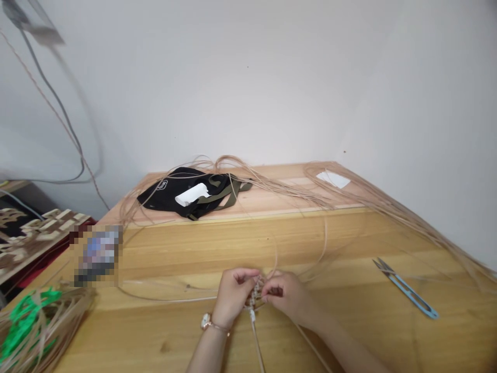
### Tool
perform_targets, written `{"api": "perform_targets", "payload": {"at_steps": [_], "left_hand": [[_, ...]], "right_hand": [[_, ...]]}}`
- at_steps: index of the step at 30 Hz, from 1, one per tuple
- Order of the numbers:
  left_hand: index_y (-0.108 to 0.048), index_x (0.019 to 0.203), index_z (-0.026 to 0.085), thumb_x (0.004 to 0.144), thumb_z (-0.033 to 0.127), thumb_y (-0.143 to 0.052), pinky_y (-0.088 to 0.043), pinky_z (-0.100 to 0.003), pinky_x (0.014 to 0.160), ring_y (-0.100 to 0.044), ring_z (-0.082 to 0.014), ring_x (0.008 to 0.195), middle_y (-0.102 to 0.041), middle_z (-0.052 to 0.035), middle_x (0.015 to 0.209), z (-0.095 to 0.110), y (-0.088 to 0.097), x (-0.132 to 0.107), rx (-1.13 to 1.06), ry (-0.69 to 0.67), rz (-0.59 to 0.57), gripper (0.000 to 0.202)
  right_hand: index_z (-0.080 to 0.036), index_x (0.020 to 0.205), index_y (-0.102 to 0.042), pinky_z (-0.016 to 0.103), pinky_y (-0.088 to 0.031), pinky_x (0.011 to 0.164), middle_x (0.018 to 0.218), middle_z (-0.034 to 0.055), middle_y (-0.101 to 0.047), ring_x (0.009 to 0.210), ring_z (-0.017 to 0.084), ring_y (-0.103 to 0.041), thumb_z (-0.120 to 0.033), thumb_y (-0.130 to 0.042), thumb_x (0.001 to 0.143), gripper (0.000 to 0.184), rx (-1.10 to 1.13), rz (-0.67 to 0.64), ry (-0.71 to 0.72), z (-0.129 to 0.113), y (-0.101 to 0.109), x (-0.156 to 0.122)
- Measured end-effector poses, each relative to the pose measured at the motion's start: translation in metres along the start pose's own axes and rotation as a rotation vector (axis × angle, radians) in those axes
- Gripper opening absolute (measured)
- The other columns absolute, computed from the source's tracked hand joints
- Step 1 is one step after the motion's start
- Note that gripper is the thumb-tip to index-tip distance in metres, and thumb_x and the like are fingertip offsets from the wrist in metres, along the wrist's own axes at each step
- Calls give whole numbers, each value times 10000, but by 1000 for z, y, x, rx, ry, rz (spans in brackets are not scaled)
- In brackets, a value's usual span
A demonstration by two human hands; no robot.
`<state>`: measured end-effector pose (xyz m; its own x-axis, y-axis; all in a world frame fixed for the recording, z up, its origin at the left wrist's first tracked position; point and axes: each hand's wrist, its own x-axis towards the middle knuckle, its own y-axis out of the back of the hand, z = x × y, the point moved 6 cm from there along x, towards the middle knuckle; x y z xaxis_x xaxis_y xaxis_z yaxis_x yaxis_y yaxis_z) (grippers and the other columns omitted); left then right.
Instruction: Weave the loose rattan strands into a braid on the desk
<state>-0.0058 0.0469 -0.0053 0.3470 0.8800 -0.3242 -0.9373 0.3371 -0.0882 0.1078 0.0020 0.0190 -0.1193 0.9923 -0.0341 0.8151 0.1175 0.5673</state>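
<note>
Low in the middle of the head view, a small woven piece of tan rattan strips (254,296) lies between my hands over the wooden table. My left hand (237,290) pinches its upper left side with thumb and forefinger; a watch and a bracelet are on that wrist. On the other side, my right hand (282,292) has its fingers curled against the weave, closed on a strip. Long loose strips run out from the piece to the left, up and toward me. A bit of white wrapping (252,315) shows at its lower end. My fingers hide part of the weave.
Blue thread snips (406,289) lie on the table (163,331) at right. A black bag (171,194) with a white roll (192,195) sits at the back among strips. More strips with green ties (29,316) are at lower left. A white paper (333,179) lies back right.
</note>
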Motion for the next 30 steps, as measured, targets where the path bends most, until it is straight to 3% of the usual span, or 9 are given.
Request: {"api": "perform_targets", "payload": {"at_steps": [6, 13, 17, 21, 25, 30], "left_hand": [[-652, 699, 79, 586, 239, -623, -418, -219, 464, -543, -113, 459, -660, -69, 583, 3, 2, -2, 80, -28, -9, 198], [-678, 723, 95, 643, 271, -587, -438, -226, 504, -583, -147, 545, -674, -78, 628, 10, 1, -7, 273, -66, -80, 214], [-660, 757, 92, 577, 244, -661, -471, -260, 592, -612, -178, 651, -685, -110, 752, 11, -3, -9, 221, -43, -148, 236], [-656, 727, 99, 499, 204, -719, -480, -268, 605, -620, -190, 674, -688, -95, 723, 8, -1, -8, 129, -9, -104, 259], [-672, 720, 101, 502, 210, -723, -483, -273, 587, -622, -183, 624, -693, -84, 694, 3, 0, -7, 67, 24, -81, 249], [-686, 725, 114, 533, 209, -711, -487, -281, 637, -631, -202, 691, -698, -93, 749, 6, -1, -7, 115, -20, -87, 216]], "right_hand": [[-172, 690, -648, 174, -360, 606, 728, 6, -560, 673, 89, -498, -124, -563, 695, 98, -14, 31, 39, -1, -1, -3], [-178, 685, -643, 173, -362, 595, 720, 1, -557, 660, 87, -494, -125, -559, 707, 102, -20, 24, 25, 0, 1, -5], [-177, 681, -639, 175, -356, 585, 711, 1, -547, 655, 87, -491, -143, -562, 716, 91, -21, 41, 48, 1, 2, -5], [-176, 680, -636, 178, -357, 594, 709, 3, -546, 660, 89, -491, -148, -561, 718, 89, -25, 45, 62, 1, 2, -5], [-172, 680, -631, 173, -354, 587, 715, 4, -550, 658, 87, -489, -136, -554, 715, 92, -22, 56, 61, -1, 4, -5], [-166, 676, -632, 171, -357, 579, 712, 4, -552, 645, 83, -493, -136, -556, 714, 90, -1, 68, 44, -1, 7, -5]]}}
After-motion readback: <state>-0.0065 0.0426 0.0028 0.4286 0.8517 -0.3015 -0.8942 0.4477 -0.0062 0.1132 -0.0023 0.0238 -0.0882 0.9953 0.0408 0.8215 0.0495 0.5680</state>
